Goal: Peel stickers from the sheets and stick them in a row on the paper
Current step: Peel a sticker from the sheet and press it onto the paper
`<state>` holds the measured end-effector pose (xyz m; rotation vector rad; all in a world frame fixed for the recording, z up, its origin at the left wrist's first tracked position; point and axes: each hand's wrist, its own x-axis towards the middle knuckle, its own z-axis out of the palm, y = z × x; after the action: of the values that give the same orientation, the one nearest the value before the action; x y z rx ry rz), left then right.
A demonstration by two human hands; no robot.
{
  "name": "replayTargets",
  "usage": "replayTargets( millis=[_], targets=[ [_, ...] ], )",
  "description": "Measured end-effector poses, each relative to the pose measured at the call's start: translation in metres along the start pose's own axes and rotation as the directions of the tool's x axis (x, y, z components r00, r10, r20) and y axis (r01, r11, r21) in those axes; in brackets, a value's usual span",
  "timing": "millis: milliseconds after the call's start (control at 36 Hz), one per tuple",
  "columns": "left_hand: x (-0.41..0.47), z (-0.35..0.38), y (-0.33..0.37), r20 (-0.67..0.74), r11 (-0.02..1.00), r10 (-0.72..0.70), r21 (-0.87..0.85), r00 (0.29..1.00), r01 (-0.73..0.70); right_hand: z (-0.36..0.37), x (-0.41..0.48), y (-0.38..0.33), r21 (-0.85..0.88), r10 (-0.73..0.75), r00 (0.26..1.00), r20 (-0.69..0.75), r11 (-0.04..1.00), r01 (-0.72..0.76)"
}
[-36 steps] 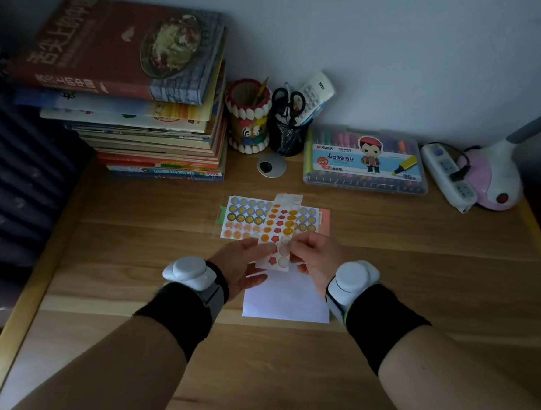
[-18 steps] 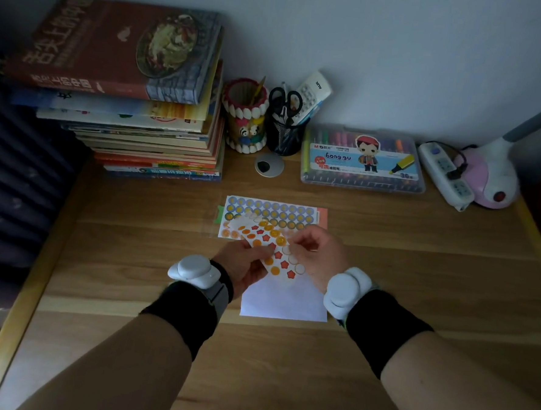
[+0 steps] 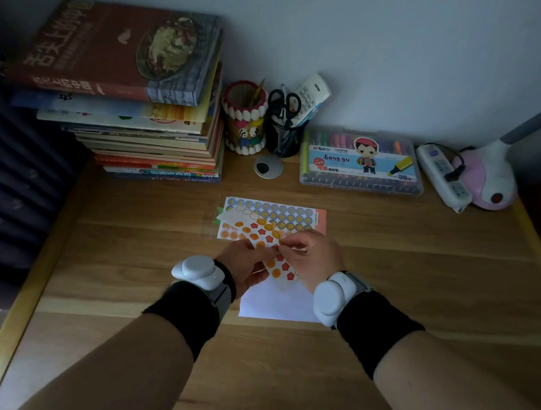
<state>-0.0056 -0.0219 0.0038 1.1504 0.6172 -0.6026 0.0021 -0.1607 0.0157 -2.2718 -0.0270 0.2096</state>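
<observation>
Sticker sheet (image 3: 276, 267) hangs between our two hands, raised off the desk (image 3: 416, 277). Its near end is over the white paper (image 3: 276, 303) that lies between our wrists, and its far end is over the other sheets (image 3: 294, 214) lying flat just beyond our fingertips. Our left hand (image 3: 243, 265) grips the sheet's left edge, thumb on top and fingers curled beneath. Our right hand (image 3: 312, 258) has thumb and forefinger pinched together on the sheet's face, right beside the left thumb. We cannot tell whether a sticker's edge is lifted there; the spot is too small and dim.

We judge the sticker sheet light, thin and floppy. It will likely bend wherever it is unsupported, so the left hand should hold close to the sticker being worked. The backing looks glossy and slippery, and each sticker is small, soft and probably tacky once free, likely to curl or cling to skin. We would take one by its rim only, with nail and fingertip.

Its long axis runs on a slant, from beyond our left hand down toward the right wrist. The far-left end, with empty outlines, points away from us, and the printed face is up.
</observation>
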Motion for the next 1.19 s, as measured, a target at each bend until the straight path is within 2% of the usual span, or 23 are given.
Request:
replayTargets(
  millis=[528,778,1056,1194],
  targets=[
    [0.0052,-0.0006,-0.0023,-0.084,0.987,0.107,0.133,0.991,-0.095,-0.0042,-0.0005,-0.0032,-0.039,0.047,0.997,0.068,0.998,-0.044],
    [0.0036,-0.0026,-0.0023,-0.073,0.984,0.118,0.147,0.990,-0.106,-0.0046,0.0001,-0.0040,-0.046,0.057,0.997,0.057,0.997,-0.055],
    [0.0038,-0.0043,-0.0028,-0.063,0.988,0.115,0.109,0.991,-0.108,-0.0028,-0.0020,-0.0043,-0.018,0.070,0.996,0.063,0.997,-0.069],
    [0.0033,-0.0014,-0.0029,-0.071,0.993,0.118,0.022,0.991,-0.117,-0.0037,-0.0016,-0.0077,-0.032,0.054,0.996,0.068,0.998,-0.052]
  ],
)
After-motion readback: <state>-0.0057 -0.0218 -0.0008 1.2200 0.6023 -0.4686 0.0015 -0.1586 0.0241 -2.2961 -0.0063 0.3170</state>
